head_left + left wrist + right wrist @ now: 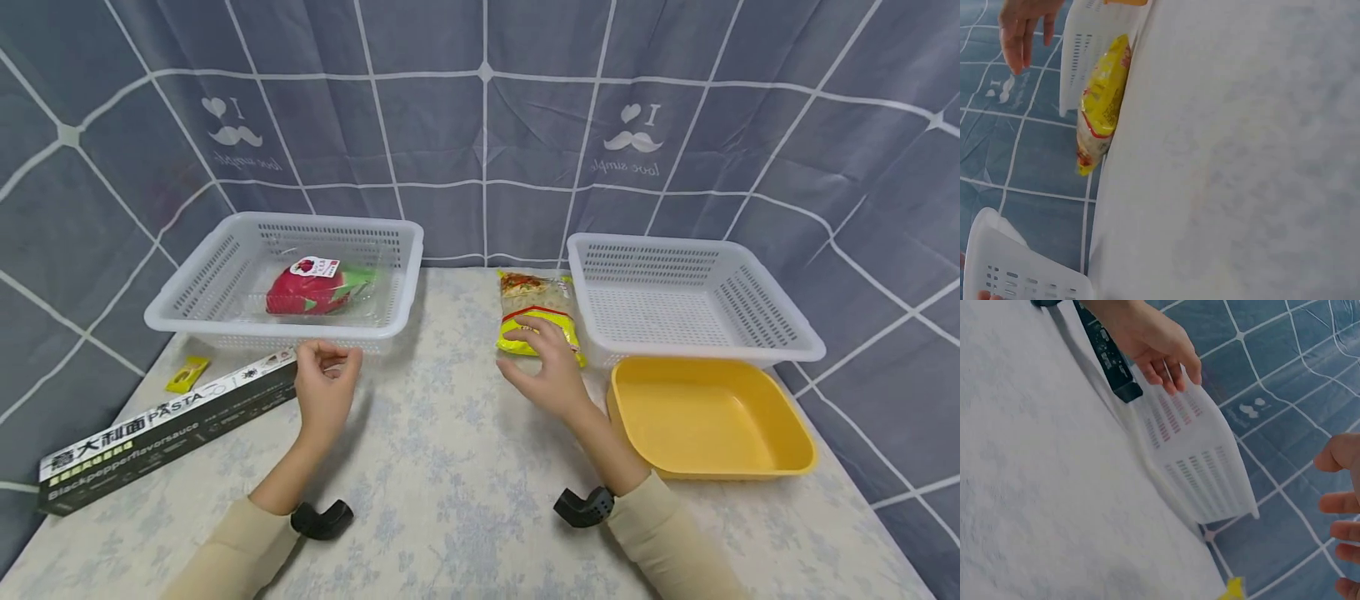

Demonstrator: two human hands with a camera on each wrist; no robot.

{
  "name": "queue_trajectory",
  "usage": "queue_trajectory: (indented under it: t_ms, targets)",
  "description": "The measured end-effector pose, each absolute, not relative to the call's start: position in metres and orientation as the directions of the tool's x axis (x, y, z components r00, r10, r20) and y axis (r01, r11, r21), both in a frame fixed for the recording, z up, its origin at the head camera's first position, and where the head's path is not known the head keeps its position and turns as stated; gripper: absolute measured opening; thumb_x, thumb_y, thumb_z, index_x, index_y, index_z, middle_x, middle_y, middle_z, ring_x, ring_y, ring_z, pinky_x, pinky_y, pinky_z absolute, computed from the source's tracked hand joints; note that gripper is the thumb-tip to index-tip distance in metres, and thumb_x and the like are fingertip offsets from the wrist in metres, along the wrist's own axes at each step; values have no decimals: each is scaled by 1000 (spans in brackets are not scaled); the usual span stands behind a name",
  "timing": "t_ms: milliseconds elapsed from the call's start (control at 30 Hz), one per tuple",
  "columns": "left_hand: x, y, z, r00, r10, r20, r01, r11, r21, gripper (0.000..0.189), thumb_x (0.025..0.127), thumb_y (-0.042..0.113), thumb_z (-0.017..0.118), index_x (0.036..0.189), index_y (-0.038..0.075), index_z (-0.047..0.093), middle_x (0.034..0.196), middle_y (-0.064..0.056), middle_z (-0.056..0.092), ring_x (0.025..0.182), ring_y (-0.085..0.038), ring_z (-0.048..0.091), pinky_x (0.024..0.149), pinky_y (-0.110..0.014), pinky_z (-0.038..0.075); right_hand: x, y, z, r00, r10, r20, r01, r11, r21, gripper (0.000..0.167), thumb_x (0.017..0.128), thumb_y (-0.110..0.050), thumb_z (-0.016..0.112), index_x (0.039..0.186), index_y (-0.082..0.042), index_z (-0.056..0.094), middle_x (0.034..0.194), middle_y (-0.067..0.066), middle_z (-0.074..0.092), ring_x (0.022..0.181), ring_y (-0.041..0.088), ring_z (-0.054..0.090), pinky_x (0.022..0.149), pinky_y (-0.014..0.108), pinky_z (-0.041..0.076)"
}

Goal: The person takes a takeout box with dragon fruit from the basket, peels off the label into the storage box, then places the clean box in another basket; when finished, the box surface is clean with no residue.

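One bare right hand [551, 367] is hovering just above a plump yellow plastic packet with a red stripe [536, 301], its thumb standing well away from the spread fingers, and it is holding nothing. The packet is lying on the pale, flower-patterned bench [442, 467], just beside a white perforated plastic basket [652, 325]. The left hand [326, 392] is hanging near the inner end of a long black-and-white pasta box [172, 433], its fingers loosely curled and apparently gripping nothing. The packet is looking light and soft-skinned, and its glossy film is probably going to feel slippery; the pictures are not showing clearly what is filling it, so I cannot tell how fragile it is. A broad hold across the bulging middle, with thumb and fingers pressing opposite long edges, is seeming surest; the thin end seals are looking likelier to let it sag.
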State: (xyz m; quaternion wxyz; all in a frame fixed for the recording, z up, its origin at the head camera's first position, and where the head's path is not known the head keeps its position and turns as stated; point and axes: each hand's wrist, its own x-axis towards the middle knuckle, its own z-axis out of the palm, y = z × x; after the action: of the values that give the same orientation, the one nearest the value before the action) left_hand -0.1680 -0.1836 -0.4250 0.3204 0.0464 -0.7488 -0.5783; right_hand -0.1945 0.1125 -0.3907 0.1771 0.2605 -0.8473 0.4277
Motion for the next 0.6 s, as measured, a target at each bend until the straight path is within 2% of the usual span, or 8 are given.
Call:
queue_trajectory:
  t_ms: [167, 367, 600]
  targets:
    - [-179, -179, -421, -826, -490, 277, 253, 116, 961, 23, 90, 1, 62, 99, 4, 41, 90, -3, 56, 77, -2, 59, 68, -11, 48, -194, 101, -395, -838, -285, 466, -546, 460, -700, 30, 85, -20, 72, 110, -4, 69, 133, 15, 55, 126, 34, 44, 101, 57, 36]
    - [-188, -172, -414, -808, -547, 216, 330, -117, 937, 28, 90, -6, 59, 93, 6, 34, 88, -7, 53, 68, -4, 66, 65, -15, 53, -197, 90, -398, -844, -288, 453, -537, 418, -733, 28, 86, -19, 72, 111, -5, 68, 133, 13, 55, 127, 32, 44, 99, 53, 40]
    - [-192, -167, -412, -757, -628, 180, 381, -201, 902, 37, 86, -10, 64, 98, 8, 33, 89, -11, 46, 62, -8, 65, 59, -17, 55, -202, 79, -398, -858, -262, 442, -513, 391, -764, 25, 87, -18, 72, 109, -5, 69, 130, 13, 57, 126, 31, 45, 101, 53, 38]
